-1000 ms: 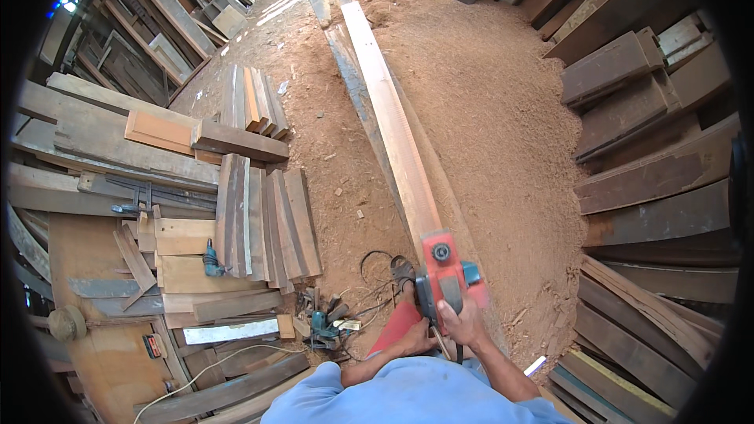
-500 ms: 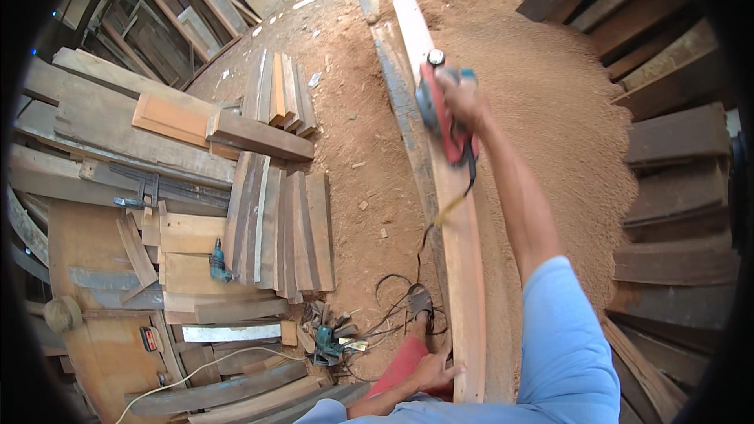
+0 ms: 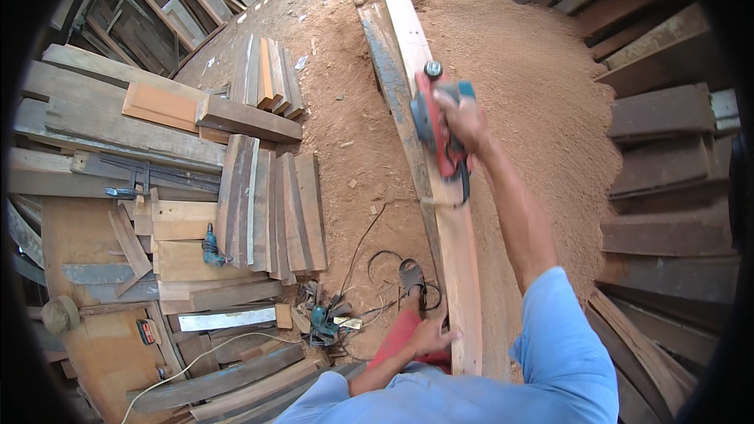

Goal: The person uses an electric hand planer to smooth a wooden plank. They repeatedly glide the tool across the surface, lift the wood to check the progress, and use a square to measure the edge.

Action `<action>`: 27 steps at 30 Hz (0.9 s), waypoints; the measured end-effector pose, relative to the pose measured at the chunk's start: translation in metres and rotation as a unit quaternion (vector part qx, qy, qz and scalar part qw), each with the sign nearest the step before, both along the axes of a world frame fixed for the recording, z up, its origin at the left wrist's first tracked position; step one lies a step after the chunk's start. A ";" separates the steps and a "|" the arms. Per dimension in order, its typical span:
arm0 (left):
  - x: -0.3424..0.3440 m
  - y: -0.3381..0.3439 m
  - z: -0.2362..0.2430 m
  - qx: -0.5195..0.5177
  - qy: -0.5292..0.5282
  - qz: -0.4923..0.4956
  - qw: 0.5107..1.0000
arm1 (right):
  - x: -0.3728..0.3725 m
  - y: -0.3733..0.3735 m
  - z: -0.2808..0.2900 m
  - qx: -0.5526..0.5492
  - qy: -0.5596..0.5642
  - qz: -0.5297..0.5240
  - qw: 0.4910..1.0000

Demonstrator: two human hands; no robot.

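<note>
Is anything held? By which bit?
The right hand holds the red-and-grey electric planer by its top handle; the left hand touches the long pale wooden board, grip unclear.

I watch right grip point(image 3: 465, 119) wrapped round red-and-teal power planer point(image 3: 441, 143) on long pale board point(image 3: 462, 275). Left grip point(image 3: 430, 338) touches board's near end. Leftward I make out teal drill point(image 3: 210, 248) on planks point(image 3: 181, 261), short timbers point(image 3: 265, 212) in rows; sawdust point(image 3: 542, 110) spread right of board.
</note>
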State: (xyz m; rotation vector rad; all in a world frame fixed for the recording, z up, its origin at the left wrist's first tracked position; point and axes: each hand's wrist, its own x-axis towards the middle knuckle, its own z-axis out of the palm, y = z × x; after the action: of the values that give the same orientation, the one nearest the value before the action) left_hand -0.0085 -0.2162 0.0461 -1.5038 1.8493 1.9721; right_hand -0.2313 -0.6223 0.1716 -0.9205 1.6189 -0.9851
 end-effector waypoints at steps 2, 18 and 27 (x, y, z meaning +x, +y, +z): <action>0.001 -0.009 0.018 -0.053 0.002 -0.018 0.998 | 0.003 0.086 -0.007 0.019 0.036 0.015 0.999; 0.107 0.044 -0.062 0.029 -0.123 0.005 0.992 | 0.051 0.357 0.014 -0.004 -0.015 0.053 0.998; 0.105 -0.001 -0.065 0.014 -0.071 0.104 0.992 | 0.024 0.036 0.019 -0.014 0.110 0.028 0.993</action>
State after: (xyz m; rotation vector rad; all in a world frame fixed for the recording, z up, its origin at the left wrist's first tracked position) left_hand 0.0960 -0.2170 -0.0192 -1.8408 1.6629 1.9048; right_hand -0.2077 -0.5866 0.1901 -1.1204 1.7550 -0.8949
